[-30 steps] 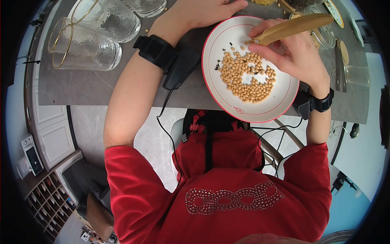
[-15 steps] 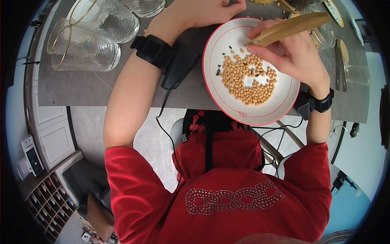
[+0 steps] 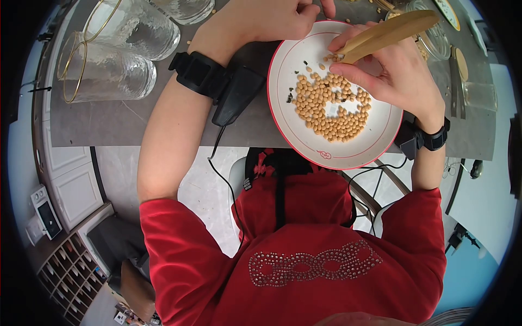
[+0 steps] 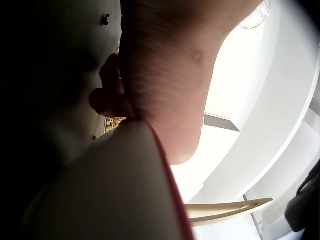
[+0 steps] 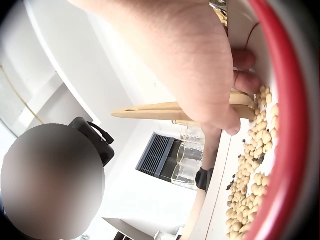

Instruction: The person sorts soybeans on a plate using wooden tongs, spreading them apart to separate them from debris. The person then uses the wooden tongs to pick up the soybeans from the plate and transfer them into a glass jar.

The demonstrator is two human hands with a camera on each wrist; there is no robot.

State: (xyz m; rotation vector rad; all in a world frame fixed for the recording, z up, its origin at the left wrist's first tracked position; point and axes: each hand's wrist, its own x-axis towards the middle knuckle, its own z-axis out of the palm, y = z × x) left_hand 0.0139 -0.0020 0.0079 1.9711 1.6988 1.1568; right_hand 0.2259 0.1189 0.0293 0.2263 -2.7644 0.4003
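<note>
A white plate (image 3: 321, 157) with a red rim holds many soybeans (image 3: 334, 127) and a few small dark flakes (image 3: 290, 98). My right hand (image 3: 399, 73) reaches over the plate's far right side and grips wooden tongs (image 3: 394, 33). Their tips are down among a few beans (image 3: 330, 57) near the far rim, partly hidden by the fingers. In the right wrist view the joined end of the tongs (image 5: 150, 111) points away from the beans. My left hand (image 3: 283, 20) lies at the plate's far left rim, fingers loosely bent, holding nothing visible.
Gold-rimmed glasses (image 3: 117, 73) stand at the left of the grey table (image 3: 103, 122). Glass jars (image 3: 432, 41) and a clear container (image 3: 481, 96) are at the right. Stray beans lie on the table beside the left forearm. The plate overhangs the near table edge.
My left hand has shifted toward the plate, its heel now overlapping the rim, and its fingers have bent more. The plate has moved slightly nearer. My right hand still grips the tongs at nearly the same spot.
</note>
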